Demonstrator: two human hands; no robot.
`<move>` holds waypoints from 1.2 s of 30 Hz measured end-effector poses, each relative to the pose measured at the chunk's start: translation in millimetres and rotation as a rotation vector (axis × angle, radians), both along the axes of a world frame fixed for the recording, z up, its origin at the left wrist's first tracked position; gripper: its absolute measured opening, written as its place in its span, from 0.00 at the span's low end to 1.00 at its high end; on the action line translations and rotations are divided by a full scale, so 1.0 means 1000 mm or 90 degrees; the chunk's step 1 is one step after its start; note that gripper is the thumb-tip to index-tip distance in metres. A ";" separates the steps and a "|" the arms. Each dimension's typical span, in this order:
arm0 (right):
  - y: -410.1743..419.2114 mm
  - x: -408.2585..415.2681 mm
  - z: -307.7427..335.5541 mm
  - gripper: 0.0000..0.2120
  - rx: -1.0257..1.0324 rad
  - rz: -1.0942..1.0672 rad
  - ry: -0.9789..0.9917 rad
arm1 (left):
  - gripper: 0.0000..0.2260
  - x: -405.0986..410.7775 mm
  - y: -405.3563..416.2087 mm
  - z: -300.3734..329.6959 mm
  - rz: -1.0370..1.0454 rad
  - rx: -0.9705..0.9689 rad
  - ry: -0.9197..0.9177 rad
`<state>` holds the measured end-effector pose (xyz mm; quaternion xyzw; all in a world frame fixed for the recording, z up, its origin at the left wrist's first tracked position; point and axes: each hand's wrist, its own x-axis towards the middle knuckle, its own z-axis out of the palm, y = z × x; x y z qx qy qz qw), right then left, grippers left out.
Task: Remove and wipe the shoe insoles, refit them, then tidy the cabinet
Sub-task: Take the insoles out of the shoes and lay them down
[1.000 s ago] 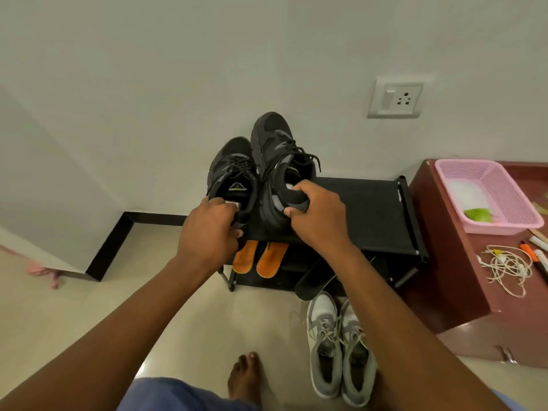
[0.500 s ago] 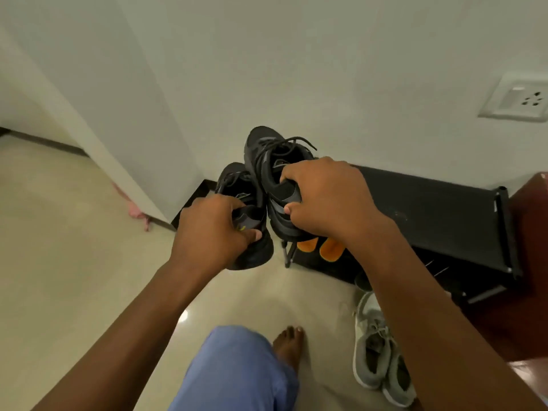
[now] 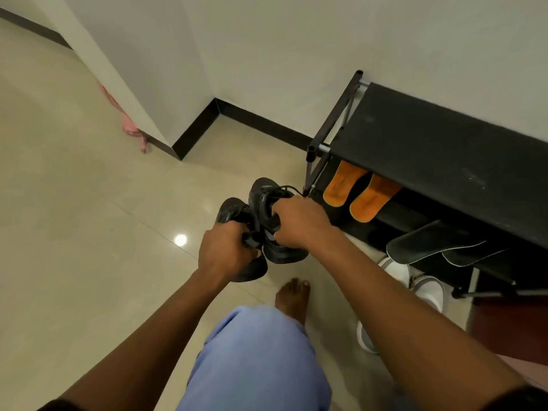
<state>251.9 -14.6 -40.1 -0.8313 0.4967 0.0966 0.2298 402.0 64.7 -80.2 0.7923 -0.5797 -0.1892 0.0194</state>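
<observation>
Soft dim indoor light, one bright glare spot on the glossy floor [image 3: 180, 239], wide-angle edge bending.

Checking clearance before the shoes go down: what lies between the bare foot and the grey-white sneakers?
Bare floor tile, in the head view, between the bare foot and grey-white sneakers.

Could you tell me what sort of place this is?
Probably a home entryway or hallway corner: a black shoe rack against a white wall, orange insoles on its lower shelf, and a glossy tiled floor.
</observation>
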 end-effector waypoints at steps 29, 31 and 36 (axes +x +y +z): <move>0.006 -0.002 -0.227 0.32 0.200 -0.036 -0.053 | 0.16 0.012 0.007 -0.194 -0.025 0.171 0.071; 0.003 -0.006 -0.207 0.27 0.165 -0.049 -0.070 | 0.11 0.008 -0.004 -0.170 -0.088 0.182 -0.018; -0.003 -0.023 -0.131 0.24 0.067 -0.082 -0.092 | 0.08 -0.019 -0.045 -0.094 -0.217 0.135 -0.116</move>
